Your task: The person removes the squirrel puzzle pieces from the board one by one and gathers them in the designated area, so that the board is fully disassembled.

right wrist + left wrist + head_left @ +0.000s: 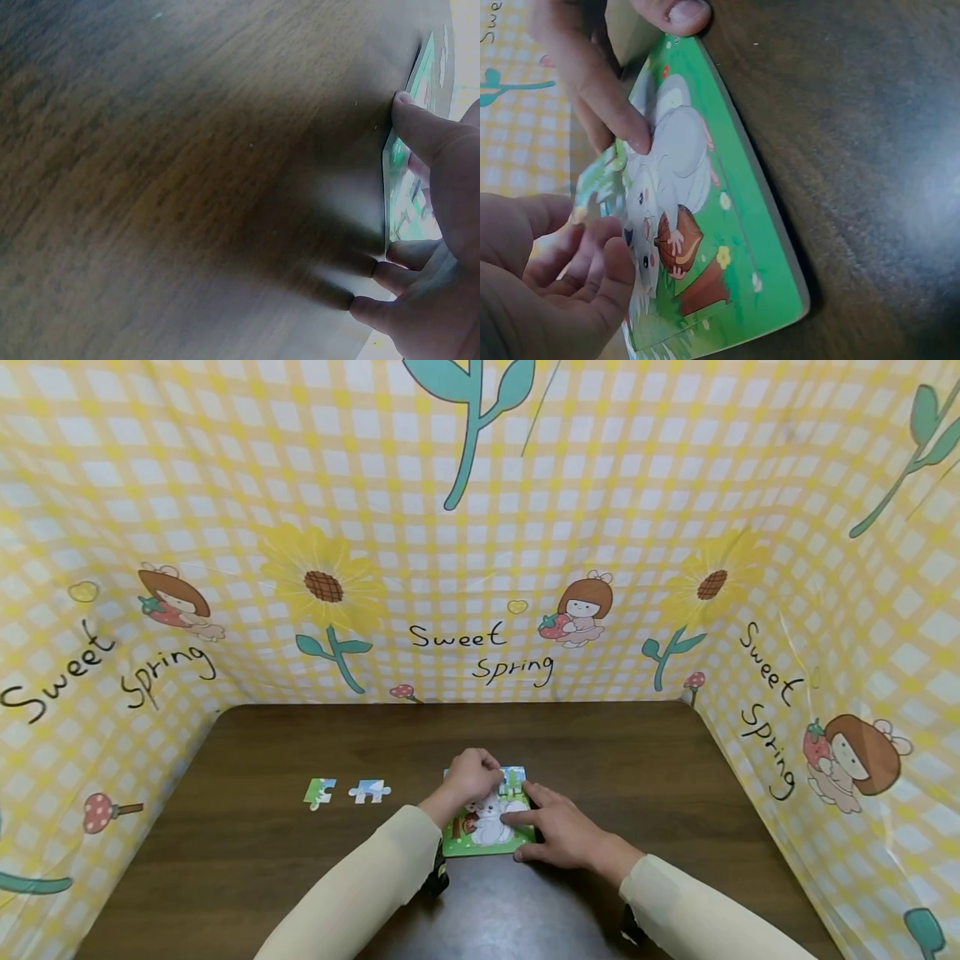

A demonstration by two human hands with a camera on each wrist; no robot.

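Note:
A jigsaw puzzle board (491, 837) with a white cartoon animal holding a brown nut, on green grass, lies on the table. My left hand (472, 777) is over its upper left part. Between the thumb and fingers it pinches a puzzle piece (594, 187), tilted up above the board in the left wrist view. My right hand (564, 828) rests at the board's right side. Its index finger reaches onto the picture, the thumb touches the near edge, and the other fingers lie along the right edge. The left hand hides part of the board's top in the head view.
Two loose puzzle pieces lie left of the board: a green and blue one (320, 791) and a blue and white one (370, 790). The brown wooden table (262, 877) is enclosed by a yellow checked cloth (465, 552) at the back and both sides.

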